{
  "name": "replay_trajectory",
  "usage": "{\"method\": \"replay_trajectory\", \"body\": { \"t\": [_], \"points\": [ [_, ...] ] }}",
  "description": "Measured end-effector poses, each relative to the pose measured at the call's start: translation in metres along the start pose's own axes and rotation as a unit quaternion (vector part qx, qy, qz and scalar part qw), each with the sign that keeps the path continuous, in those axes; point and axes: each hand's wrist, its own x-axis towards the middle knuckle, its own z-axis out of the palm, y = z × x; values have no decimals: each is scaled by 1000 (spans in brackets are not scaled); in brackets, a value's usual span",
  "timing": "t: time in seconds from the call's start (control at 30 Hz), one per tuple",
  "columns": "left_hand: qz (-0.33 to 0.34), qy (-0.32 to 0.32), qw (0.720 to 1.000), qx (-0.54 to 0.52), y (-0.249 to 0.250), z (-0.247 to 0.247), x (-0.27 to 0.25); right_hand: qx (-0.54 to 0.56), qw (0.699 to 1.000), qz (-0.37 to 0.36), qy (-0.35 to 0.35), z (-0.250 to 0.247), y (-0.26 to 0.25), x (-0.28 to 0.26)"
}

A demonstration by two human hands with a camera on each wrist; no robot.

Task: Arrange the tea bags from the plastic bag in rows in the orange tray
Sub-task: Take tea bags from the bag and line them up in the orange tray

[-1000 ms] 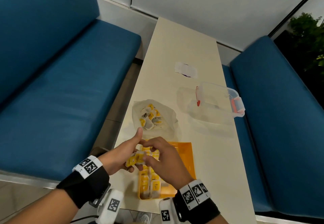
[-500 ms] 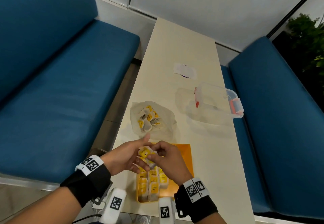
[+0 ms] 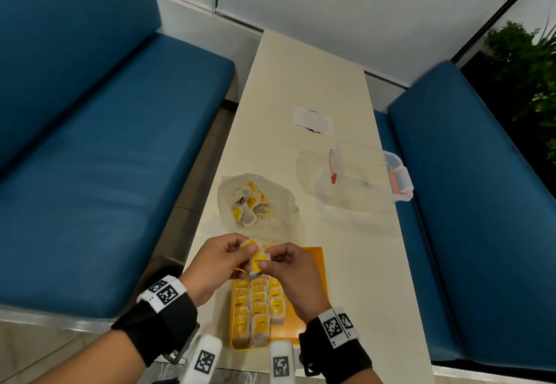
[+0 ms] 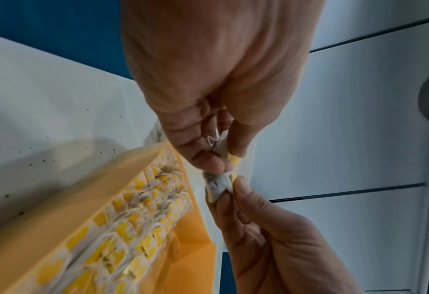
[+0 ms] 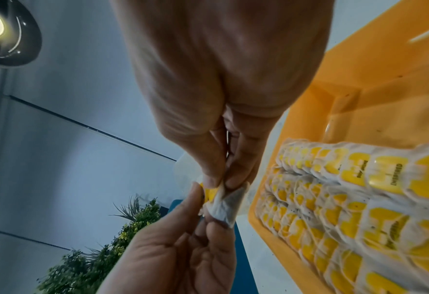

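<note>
Both hands (image 3: pixel 255 263) pinch tea bags (image 3: pixel 255 256) at lower centre above the tray (image 3: pixel 313 263); tangled strings might drop one crooked.

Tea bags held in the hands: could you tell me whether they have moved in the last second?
Yes. The tea bags have shifted away from the person, from the tray's left edge to its far edge, nearer the plastic bag.
</note>
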Motion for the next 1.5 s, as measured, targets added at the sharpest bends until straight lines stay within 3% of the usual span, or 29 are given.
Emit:
{"method": "replay_trajectory", "body": {
  "t": [0.27,0.4,0.47,0.67,0.83,1.0,1.17,1.27,1.5],
  "points": [
    [24,50,998,0,5,0,-1,-59,998,-29,5,-6,3,1],
    [65,105,989,87,3,-9,2,-169,980,-106,-2,-19,1,-4],
    [85,118,983,116,3,-12,2,-145,981,-127,-16,-28,-4,-6],
    [146,65,968,193,-1,-16,1,-83,995,-58,-17,-44,-5,2],
    [178,42,942,280,-7,-10,6,-68,996,-59,-5,-43,-6,4],
    [205,23,929,308,0,-3,6,-26,998,-50,-33,-38,-8,0],
    [205,-65,937,276,6,4,-2,3,998,-34,-50,-33,-9,-1],
    [221,-56,923,310,4,7,-1,25,998,-35,-52,-31,-10,-2],
    [207,-39,926,313,2,10,-1,12,998,-14,-57,-28,-11,-4]
  ]
}}
